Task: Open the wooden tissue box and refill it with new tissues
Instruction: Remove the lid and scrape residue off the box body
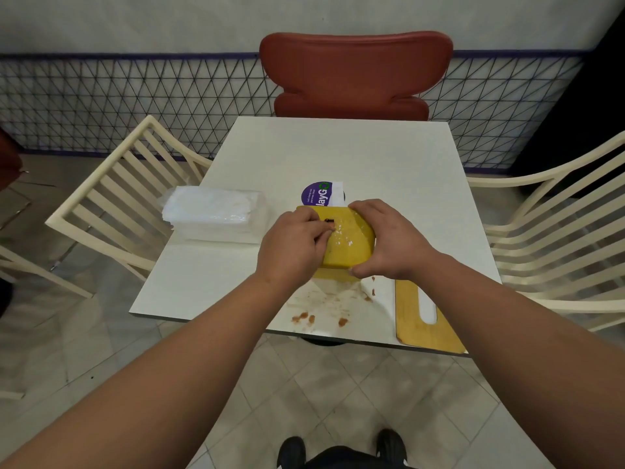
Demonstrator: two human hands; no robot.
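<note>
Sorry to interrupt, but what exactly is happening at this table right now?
A person is holding a yellow wooden tissue box on the white table. The right hand grips its side while the left hand works at a small dark fitting on top. The slotted wooden lid lies nearby, and a pack of new tissues waits.

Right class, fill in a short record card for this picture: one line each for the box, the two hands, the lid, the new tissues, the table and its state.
box: yellow wooden tissue box, on the table, its slotted panel off
left hand: on the box's top, fingertips at a small dark fitting
right hand: grips the box's right side
lid: slotted wooden panel lying flat at the near right table edge
new tissues: clear-wrapped pack, left of the box, unopened as far as visible
table: white, square
state: brownish stains near the front edge
</note>
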